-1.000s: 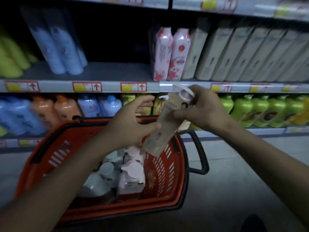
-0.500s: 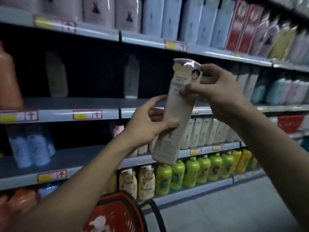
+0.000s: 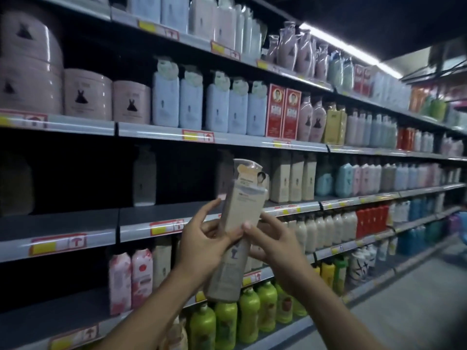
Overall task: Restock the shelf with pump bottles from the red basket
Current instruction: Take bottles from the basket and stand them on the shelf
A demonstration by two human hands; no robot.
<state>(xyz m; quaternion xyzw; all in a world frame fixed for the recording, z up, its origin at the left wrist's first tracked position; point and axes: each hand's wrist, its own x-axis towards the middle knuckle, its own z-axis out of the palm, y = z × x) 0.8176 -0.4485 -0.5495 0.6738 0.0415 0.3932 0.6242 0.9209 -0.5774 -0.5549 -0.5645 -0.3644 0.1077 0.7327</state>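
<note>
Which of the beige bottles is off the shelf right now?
The beige bottle held between both hands, tilted in front of the shelf; the other beige ones stand upright on it.

Tiered grey store shelving runs off to the right, stocked with bottles. A ceiling strip light glows overhead; grey aisle floor lies lower right.
</note>
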